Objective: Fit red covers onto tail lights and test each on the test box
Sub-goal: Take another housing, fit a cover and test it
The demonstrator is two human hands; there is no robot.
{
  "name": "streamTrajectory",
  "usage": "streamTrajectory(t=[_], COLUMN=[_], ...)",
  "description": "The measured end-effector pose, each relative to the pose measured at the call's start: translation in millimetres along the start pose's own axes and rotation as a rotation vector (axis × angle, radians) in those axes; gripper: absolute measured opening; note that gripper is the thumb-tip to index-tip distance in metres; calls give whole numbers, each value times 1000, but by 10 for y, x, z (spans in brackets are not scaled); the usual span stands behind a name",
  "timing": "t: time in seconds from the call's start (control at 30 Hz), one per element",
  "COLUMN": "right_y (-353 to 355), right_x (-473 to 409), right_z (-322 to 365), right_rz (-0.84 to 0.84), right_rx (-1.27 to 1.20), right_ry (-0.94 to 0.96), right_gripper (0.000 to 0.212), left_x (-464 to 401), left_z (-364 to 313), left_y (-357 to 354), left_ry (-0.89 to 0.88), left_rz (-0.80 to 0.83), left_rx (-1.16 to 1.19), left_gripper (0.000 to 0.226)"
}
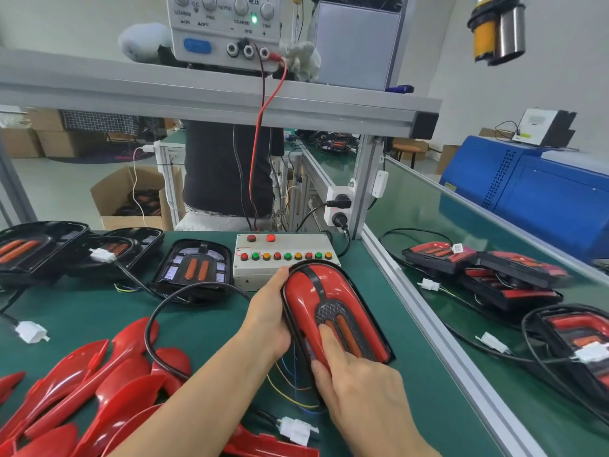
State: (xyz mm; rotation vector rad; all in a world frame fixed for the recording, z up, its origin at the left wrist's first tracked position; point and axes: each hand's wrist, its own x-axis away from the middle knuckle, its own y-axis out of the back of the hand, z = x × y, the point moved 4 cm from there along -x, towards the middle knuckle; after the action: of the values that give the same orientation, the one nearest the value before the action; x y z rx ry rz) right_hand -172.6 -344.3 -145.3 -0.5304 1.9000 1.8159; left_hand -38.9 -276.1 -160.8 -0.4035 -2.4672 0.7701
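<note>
A tail light (333,311) with a red cover on it lies on the green mat, just in front of the white test box (283,262). My left hand (268,315) grips its left edge. My right hand (356,387) holds its near end, with the index finger pressing on the orange strips. The light's white connector (298,430) lies loose near the front. Several loose red covers (99,384) are piled at the lower left. Uncovered black tail lights (194,270) sit to the left of the test box.
Finished tail lights (487,275) with cables lie on the bench beyond the aluminium rail (438,328) on the right. A power supply (224,28) stands on the shelf above, with red and black leads running down to the test box. A person in dark clothing stands behind the bench.
</note>
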Motion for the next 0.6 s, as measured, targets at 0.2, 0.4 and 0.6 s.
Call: streamTrajectory(t=[0.2,0.4,0.6], right_y=[-74,-36,-109], right_x=[54,15,113], right_z=[26,-13,-344], right_rz=[20,163,311], right_rx=[-4,-74,-994], right_ry=[-38,-148,-810], right_gripper=[59,64,66], left_x=[34,57,62], left_z=[5,-70,-284], left_y=[1,-59,-38], left_ry=[-45,-164,-244], left_rz=[175,198,124], left_rx=[-133,-222,-79], left_gripper=[30,41,33])
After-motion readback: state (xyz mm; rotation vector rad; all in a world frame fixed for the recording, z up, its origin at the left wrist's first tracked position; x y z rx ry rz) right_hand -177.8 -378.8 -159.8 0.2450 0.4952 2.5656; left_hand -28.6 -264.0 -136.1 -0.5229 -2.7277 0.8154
